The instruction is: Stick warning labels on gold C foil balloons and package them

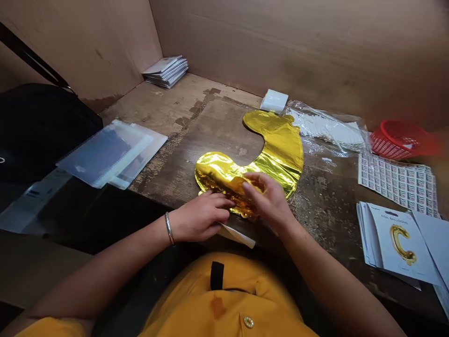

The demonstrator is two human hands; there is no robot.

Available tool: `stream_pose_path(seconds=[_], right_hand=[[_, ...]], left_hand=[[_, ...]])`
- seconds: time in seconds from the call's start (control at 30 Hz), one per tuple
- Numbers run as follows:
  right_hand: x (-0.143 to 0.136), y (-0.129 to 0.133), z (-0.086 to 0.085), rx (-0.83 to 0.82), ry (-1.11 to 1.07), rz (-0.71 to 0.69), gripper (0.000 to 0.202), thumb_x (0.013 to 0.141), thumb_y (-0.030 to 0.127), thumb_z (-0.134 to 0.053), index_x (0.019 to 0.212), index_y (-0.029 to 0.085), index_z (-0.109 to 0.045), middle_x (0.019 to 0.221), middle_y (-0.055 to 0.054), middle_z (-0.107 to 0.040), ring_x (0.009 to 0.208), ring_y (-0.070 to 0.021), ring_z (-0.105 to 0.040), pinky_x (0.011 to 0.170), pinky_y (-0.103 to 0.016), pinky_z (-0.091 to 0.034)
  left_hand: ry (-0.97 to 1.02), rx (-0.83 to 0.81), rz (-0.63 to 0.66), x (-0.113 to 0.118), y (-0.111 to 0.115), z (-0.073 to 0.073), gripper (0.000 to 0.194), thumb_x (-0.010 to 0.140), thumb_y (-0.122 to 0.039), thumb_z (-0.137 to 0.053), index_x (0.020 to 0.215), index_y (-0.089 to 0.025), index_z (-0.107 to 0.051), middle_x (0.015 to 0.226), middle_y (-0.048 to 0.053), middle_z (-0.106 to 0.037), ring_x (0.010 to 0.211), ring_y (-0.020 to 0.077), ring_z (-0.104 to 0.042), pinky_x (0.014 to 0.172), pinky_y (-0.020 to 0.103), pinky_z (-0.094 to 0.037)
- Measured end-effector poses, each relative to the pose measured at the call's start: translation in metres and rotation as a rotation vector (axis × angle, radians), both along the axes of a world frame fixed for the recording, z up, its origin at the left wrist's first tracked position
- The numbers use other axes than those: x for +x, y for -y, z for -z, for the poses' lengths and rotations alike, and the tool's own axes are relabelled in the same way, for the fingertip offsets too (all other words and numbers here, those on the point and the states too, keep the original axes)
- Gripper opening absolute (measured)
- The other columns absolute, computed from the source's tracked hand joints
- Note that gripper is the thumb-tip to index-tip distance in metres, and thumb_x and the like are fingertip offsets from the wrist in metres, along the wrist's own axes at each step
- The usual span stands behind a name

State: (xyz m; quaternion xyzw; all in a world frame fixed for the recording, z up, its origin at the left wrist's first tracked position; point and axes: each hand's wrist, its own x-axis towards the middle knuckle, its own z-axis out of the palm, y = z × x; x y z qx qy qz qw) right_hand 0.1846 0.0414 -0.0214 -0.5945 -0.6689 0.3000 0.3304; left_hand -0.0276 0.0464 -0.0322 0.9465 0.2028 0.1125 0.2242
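Note:
A flat, uninflated gold foil balloon (pixel 280 145) in a curved C-like shape lies on the dark tabletop in front of me. My right hand (pixel 268 199) is closed on its near edge, thumb and fingers pinching a crumpled, folded-over part of the foil. Beside it, my left hand (pixel 201 215), with a bangle on the wrist, has its fingers curled onto the same near edge. From under the left hand a narrow white strip (pixel 240 235) sticks out at the table's front edge; I cannot tell whether that hand grips it too.
Clear plastic sleeves (pixel 108 152) lie left, near a black bag (pixel 45 131). A paper stack (pixel 166 71) stands in the back corner. Rightward are a bag of white sticks (pixel 326 128), a red basket (pixel 398 140), a sticker sheet (pixel 398 182) and balloon cards (pixel 400 243).

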Motion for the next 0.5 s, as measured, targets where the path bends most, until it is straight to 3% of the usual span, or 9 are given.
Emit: stream_pose_path(seconds=[0.07,0.1,0.17,0.23,0.3,0.37,0.5], right_hand=[[0.004,0.016,0.003,0.160,0.137,-0.081,0.061,0.075,0.042,-0.070,0.127,0.014,-0.055,0.129,-0.017,-0.059,0.118,-0.0295,-0.053,0.098,-0.045,-0.045],[0.006,0.024,0.006,0.197,0.210,-0.141,0.062,0.074,0.036,-0.071,0.129,0.015,-0.054,0.136,-0.017,-0.054,0.127,-0.0313,-0.046,0.104,-0.048,-0.040],[0.008,0.032,0.011,0.204,0.283,-0.205,0.038,0.080,0.027,-0.063,0.116,0.017,-0.064,0.132,-0.014,-0.059,0.129,-0.0307,-0.046,0.106,-0.050,-0.039],[0.013,0.025,0.013,0.157,0.238,-0.166,0.020,0.084,0.022,-0.054,0.095,0.019,-0.071,0.114,-0.011,-0.069,0.114,-0.0266,-0.058,0.097,-0.044,-0.046],[0.025,0.000,0.010,0.063,0.152,-0.056,0.017,0.083,0.025,-0.055,0.082,0.019,-0.071,0.090,-0.007,-0.073,0.087,-0.0215,-0.066,0.080,-0.036,-0.053],[0.046,-0.040,0.003,-0.013,0.116,0.074,0.017,0.079,0.031,-0.061,0.076,0.017,-0.069,0.069,-0.003,-0.069,0.064,-0.0166,-0.063,0.062,-0.029,-0.051],[0.106,-0.129,-0.020,0.103,0.219,0.355,0.015,0.079,0.025,-0.056,0.075,0.012,-0.063,0.064,-0.004,-0.063,0.057,-0.0128,-0.055,0.056,-0.026,-0.042]], left_hand=[[-0.020,-0.030,-0.035,0.000,-0.001,0.001,0.012,0.083,-0.020,-0.055,0.078,-0.019,-0.065,0.098,0.008,-0.067,0.095,0.0229,-0.061,0.084,0.037,-0.049],[-0.030,-0.042,-0.046,0.000,0.000,0.001,0.012,0.083,-0.020,-0.055,0.077,-0.020,-0.065,0.090,0.008,-0.066,0.089,0.0220,-0.061,0.079,0.035,-0.049],[-0.030,-0.060,-0.042,-0.001,0.001,0.001,0.012,0.084,-0.020,-0.055,0.076,-0.020,-0.064,0.092,0.007,-0.066,0.091,0.0219,-0.061,0.080,0.034,-0.049],[-0.003,-0.069,-0.025,-0.002,0.002,0.001,0.010,0.084,-0.018,-0.055,0.077,-0.019,-0.062,0.113,0.007,-0.066,0.107,0.0241,-0.058,0.094,0.040,-0.045],[0.028,-0.085,-0.015,-0.003,0.002,0.001,0.009,0.084,-0.016,-0.055,0.078,-0.019,-0.060,0.130,0.005,-0.060,0.124,0.0262,-0.050,0.108,0.048,-0.034],[0.049,-0.111,-0.016,-0.004,0.002,0.002,0.008,0.082,-0.014,-0.055,0.078,-0.020,-0.058,0.134,0.003,-0.058,0.131,0.0262,-0.046,0.114,0.052,-0.024],[0.075,-0.139,-0.035,-0.004,0.001,0.004,0.011,0.078,-0.010,-0.056,0.078,-0.021,-0.059,0.132,0.002,-0.060,0.131,0.0244,-0.047,0.115,0.051,-0.024]])
